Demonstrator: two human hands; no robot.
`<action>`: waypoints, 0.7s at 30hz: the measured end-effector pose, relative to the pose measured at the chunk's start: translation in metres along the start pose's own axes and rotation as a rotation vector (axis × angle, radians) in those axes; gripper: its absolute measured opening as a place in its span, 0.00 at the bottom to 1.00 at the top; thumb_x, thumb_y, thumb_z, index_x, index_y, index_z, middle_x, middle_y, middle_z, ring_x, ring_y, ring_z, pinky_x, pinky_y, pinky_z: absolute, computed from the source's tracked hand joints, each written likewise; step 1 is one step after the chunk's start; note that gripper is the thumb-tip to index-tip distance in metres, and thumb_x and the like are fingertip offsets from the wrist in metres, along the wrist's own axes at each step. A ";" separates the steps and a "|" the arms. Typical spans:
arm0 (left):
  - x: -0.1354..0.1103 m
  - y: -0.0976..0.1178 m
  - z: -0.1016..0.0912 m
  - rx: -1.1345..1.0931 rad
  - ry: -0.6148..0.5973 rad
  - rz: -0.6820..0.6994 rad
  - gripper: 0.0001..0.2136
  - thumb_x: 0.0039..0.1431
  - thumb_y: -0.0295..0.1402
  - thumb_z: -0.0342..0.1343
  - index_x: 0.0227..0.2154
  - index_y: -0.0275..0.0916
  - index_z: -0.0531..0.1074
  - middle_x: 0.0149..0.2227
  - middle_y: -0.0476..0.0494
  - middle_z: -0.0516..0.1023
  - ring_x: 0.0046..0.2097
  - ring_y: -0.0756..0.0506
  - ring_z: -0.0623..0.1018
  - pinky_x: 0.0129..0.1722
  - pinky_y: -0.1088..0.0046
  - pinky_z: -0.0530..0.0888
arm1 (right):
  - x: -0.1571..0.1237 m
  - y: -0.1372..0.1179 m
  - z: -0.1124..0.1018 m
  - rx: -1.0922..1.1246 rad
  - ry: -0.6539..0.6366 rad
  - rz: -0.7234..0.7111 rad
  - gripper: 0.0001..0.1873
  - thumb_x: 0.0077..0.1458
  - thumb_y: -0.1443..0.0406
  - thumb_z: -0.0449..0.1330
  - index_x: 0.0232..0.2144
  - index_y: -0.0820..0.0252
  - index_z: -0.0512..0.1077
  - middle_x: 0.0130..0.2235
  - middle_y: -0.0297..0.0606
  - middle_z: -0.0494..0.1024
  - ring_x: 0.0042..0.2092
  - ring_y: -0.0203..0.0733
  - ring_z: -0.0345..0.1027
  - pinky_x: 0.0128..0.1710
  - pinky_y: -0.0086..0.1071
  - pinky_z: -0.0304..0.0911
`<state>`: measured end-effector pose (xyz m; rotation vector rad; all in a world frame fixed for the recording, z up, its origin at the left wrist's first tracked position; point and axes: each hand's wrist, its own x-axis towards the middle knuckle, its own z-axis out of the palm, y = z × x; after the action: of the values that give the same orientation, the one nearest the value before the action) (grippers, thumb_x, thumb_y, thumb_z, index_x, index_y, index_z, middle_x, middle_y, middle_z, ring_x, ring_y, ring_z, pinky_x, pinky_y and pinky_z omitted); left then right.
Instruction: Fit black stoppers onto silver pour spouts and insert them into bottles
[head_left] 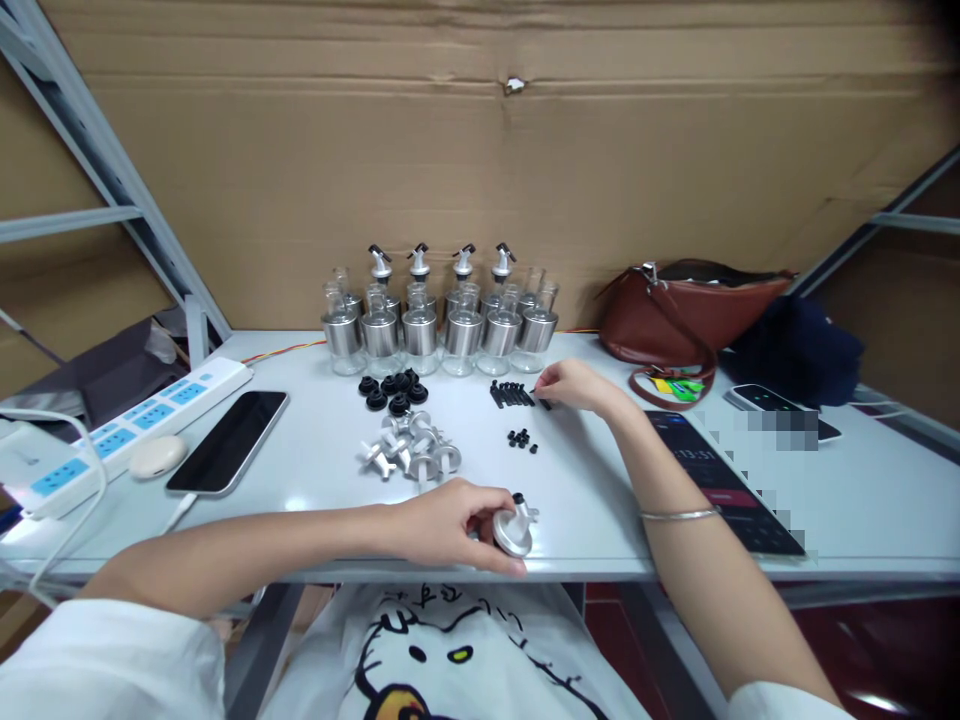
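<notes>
Near the front edge of the desk, the left hand pinches a silver pourer cap while the right hand pinches one of the black tubes; a loosened grip could likely send the cap rolling off.

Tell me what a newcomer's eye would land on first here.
The cluster of bottles at back centre draws the eye first, with black rings and silver caps heaped before it. Near the front edge the left hand grips one cap, while the right hand is at the black sticks right of centre. A brown bag sits back right.
</notes>
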<state>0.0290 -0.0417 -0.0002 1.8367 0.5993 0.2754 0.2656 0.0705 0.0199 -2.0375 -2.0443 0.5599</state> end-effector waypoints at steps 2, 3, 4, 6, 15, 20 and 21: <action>0.000 -0.001 0.000 0.007 0.000 0.010 0.15 0.46 0.40 0.64 0.25 0.36 0.64 0.22 0.56 0.62 0.25 0.55 0.61 0.25 0.79 0.57 | 0.004 0.002 0.004 -0.025 0.024 0.041 0.05 0.44 0.72 0.58 0.24 0.64 0.74 0.19 0.33 0.73 0.24 0.35 0.65 0.27 0.25 0.58; 0.000 -0.001 0.000 0.011 0.002 0.014 0.15 0.46 0.40 0.64 0.25 0.36 0.64 0.22 0.56 0.63 0.25 0.55 0.61 0.24 0.79 0.57 | 0.005 0.003 0.005 -0.039 0.040 0.057 0.05 0.44 0.72 0.58 0.25 0.64 0.74 0.19 0.34 0.73 0.24 0.35 0.65 0.27 0.25 0.57; 0.000 -0.001 0.000 0.013 0.005 0.015 0.15 0.46 0.40 0.64 0.25 0.36 0.64 0.22 0.56 0.63 0.25 0.55 0.61 0.24 0.79 0.57 | 0.005 0.003 0.005 -0.051 0.053 0.070 0.05 0.44 0.72 0.58 0.24 0.64 0.74 0.19 0.34 0.73 0.24 0.35 0.65 0.27 0.26 0.57; 0.000 0.000 0.000 0.016 0.008 0.015 0.15 0.46 0.40 0.64 0.25 0.36 0.64 0.22 0.56 0.64 0.25 0.55 0.62 0.24 0.79 0.57 | 0.005 0.004 0.003 -0.067 0.071 0.083 0.05 0.44 0.72 0.58 0.22 0.63 0.74 0.18 0.35 0.74 0.25 0.36 0.66 0.27 0.26 0.57; 0.000 -0.001 0.000 0.002 -0.002 -0.011 0.15 0.47 0.40 0.64 0.27 0.36 0.65 0.22 0.55 0.65 0.25 0.54 0.63 0.24 0.79 0.58 | -0.005 0.000 -0.003 0.010 -0.014 0.058 0.09 0.48 0.72 0.57 0.20 0.64 0.75 0.18 0.36 0.75 0.24 0.35 0.68 0.27 0.24 0.60; -0.001 -0.004 0.000 -0.032 -0.004 -0.007 0.15 0.47 0.41 0.63 0.27 0.36 0.65 0.22 0.55 0.64 0.25 0.54 0.62 0.25 0.79 0.58 | -0.003 -0.003 0.001 0.102 -0.034 0.040 0.09 0.51 0.73 0.55 0.29 0.66 0.76 0.26 0.39 0.80 0.27 0.34 0.72 0.27 0.22 0.63; -0.001 -0.004 0.000 -0.033 -0.005 -0.003 0.15 0.47 0.41 0.63 0.27 0.36 0.65 0.22 0.55 0.64 0.25 0.55 0.62 0.25 0.79 0.58 | -0.003 -0.003 0.001 0.119 -0.030 0.043 0.10 0.52 0.73 0.54 0.31 0.66 0.76 0.27 0.39 0.81 0.28 0.34 0.72 0.27 0.22 0.63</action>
<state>0.0275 -0.0411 -0.0037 1.8043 0.5905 0.2777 0.2630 0.0678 0.0205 -2.0208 -1.9374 0.7061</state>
